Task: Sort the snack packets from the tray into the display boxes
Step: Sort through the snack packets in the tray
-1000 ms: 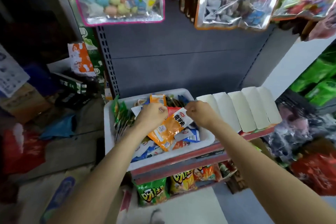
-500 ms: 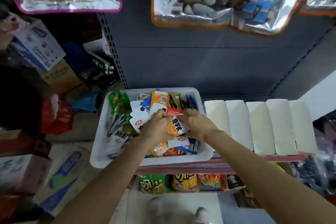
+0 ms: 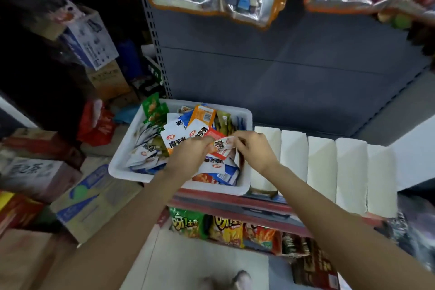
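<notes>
packet [image 3: 222,146] pinched between left hand [image 3: 188,155] and right hand [image 3: 255,148] | long axis hand-to-hand | boxes [image 3: 294,158] just beyond right hand, nearer

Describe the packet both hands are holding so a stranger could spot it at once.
Find the white tray on the shelf, left of the row of white boxes. Over its right half, the left hand and right hand pinch one packet: white with bold black characters, raised above the loose pile.
</notes>
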